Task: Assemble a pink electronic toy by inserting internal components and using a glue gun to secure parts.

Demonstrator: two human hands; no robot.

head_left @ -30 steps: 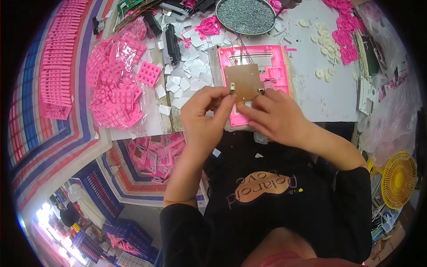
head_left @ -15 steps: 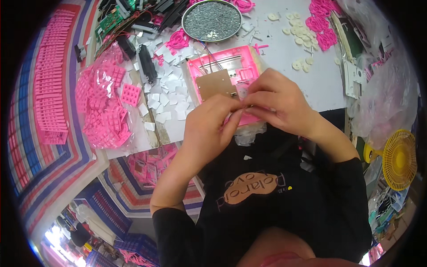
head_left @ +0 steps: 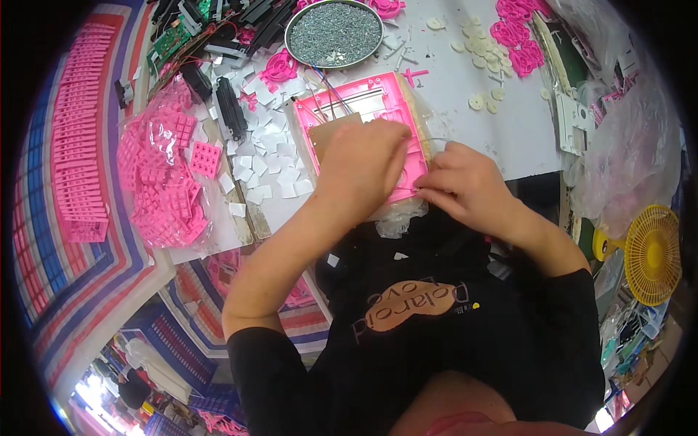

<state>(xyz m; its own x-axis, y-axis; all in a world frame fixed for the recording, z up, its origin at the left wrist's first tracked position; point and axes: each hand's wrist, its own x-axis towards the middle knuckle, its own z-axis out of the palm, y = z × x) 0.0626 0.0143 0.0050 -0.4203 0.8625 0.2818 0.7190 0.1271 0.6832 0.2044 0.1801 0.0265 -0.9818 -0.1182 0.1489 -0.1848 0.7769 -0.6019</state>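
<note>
A pink plastic housing [head_left: 413, 161] lies in front of me on a padded, plastic-wrapped rest. Inside it sit a metal strip, thin wires [head_left: 331, 91] and a brown board [head_left: 325, 136], partly covered by my hand. My left hand [head_left: 363, 163] is over the middle of the housing, fingers curled together; whatever they grip is hidden. My right hand [head_left: 469, 183] is at the housing's lower right edge, thumb and forefinger pinched. Anything between them is too small to make out. A thin, curved wire-like line [head_left: 438, 139] shows between the two hands.
A round dish [head_left: 334, 36] of small metal pieces stands behind the housing. White paper squares [head_left: 265, 156], a bag of pink keypads [head_left: 163, 174] and black parts [head_left: 231, 109] lie left. Cream discs [head_left: 483, 54] and pink loops [head_left: 525, 54] lie right, near a yellow fan [head_left: 652, 254].
My hands, together over the housing's lower part, have parted. The left has moved up over the brown board, the right lower to the housing's right edge. The view has shifted slightly.
</note>
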